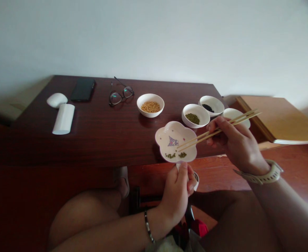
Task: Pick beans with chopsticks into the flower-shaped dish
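- Flower-shaped ceramic dish (164, 135): white, cartoon print, green mung beans (170, 155) at its 6 o'clock, held at the table's near edge.
- Left hand (176, 196): pinching the dish's lower rim.
- Right hand (235, 145): gripping bamboo chopsticks (196, 139), narrowly closed, tips over the dish.
- Dark wood table (90, 140): white bowl of mung beans (196, 107) at the dish's 1 o'clock, white bowl of yellow beans (150, 96) at 11 o'clock.
- Room: white wall (154, 42) behind the table.

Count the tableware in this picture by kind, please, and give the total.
Round white bowls: 4
Flower-shaped plate: 1
Pair of chopsticks: 1
Total: 6
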The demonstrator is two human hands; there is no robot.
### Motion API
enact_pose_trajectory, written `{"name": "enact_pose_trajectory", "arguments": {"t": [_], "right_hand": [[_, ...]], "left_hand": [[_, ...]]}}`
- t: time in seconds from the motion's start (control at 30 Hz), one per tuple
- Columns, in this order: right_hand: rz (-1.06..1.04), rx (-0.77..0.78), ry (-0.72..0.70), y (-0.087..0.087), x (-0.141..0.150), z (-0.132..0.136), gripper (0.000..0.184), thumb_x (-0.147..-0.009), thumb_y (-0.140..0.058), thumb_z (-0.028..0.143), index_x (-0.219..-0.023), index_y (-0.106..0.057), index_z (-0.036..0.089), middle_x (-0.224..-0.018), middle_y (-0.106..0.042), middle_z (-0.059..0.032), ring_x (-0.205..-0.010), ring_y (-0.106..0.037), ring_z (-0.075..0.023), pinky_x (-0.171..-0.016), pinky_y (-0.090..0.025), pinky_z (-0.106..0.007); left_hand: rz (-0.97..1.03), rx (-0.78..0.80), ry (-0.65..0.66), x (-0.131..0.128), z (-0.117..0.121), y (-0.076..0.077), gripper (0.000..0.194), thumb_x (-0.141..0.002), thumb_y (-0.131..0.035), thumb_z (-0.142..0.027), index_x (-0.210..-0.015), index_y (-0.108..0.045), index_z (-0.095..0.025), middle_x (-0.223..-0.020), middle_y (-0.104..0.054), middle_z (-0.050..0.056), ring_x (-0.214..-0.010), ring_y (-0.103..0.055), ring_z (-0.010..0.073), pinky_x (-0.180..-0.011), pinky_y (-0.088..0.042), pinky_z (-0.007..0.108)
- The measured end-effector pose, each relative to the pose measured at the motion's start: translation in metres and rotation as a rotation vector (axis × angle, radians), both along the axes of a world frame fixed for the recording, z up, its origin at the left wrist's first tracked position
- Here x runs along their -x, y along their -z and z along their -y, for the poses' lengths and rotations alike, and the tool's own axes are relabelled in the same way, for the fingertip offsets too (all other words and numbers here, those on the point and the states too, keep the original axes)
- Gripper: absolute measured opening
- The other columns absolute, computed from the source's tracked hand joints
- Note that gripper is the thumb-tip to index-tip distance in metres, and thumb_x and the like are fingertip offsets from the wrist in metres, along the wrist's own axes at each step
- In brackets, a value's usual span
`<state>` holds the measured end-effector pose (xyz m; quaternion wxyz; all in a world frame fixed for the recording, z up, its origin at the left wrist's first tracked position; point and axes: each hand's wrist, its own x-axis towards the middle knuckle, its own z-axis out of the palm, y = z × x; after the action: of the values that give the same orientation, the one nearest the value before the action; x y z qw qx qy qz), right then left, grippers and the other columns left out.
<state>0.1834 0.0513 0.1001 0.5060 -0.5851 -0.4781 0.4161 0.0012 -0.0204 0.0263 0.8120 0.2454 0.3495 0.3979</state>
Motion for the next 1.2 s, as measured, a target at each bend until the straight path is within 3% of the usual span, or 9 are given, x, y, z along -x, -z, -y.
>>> {"name": "enact_pose_trajectory", "arguments": {"t": [0.33, 0.8, 1.2], "right_hand": [[0.033, 0.029, -0.057, 0.0038, 0.0054, -0.0014, 0.042, -0.105, -0.068, 0.058, -0.084, -0.071, 0.021, -0.068, -0.070, -0.0033, -0.059, -0.065, -0.0128, -0.053, -0.056, -0.021], [0.031, 0.025, -0.044, 0.0051, 0.0062, -0.0024, 0.042, -0.104, -0.070, 0.057, -0.082, -0.069, 0.021, -0.068, -0.070, -0.0029, -0.059, -0.065, -0.0118, -0.054, -0.056, -0.019], [-0.001, 0.089, -0.115, 0.0080, 0.0090, -0.0004, 0.040, -0.110, -0.061, 0.051, -0.085, -0.068, 0.021, -0.067, -0.069, -0.0024, -0.059, -0.063, -0.0117, -0.056, -0.052, -0.020]], "left_hand": [[0.004, -0.012, -0.014, 0.0003, -0.0016, 0.0013, 0.056, -0.100, -0.059, -0.075, -0.087, -0.052, -0.022, -0.057, -0.040, -0.008, -0.051, -0.028, 0.0089, -0.051, -0.023, 0.025], [0.008, 0.001, -0.004, 0.0011, -0.0017, 0.0029, 0.059, -0.097, -0.061, -0.080, -0.089, -0.052, -0.022, -0.058, -0.040, -0.008, -0.051, -0.029, 0.0094, -0.051, -0.022, 0.025], [-0.002, 0.007, -0.004, 0.0012, -0.0014, 0.0021, 0.062, -0.095, -0.061, -0.084, -0.090, -0.053, -0.022, -0.058, -0.041, -0.008, -0.051, -0.029, 0.0092, -0.051, -0.022, 0.025]]}}
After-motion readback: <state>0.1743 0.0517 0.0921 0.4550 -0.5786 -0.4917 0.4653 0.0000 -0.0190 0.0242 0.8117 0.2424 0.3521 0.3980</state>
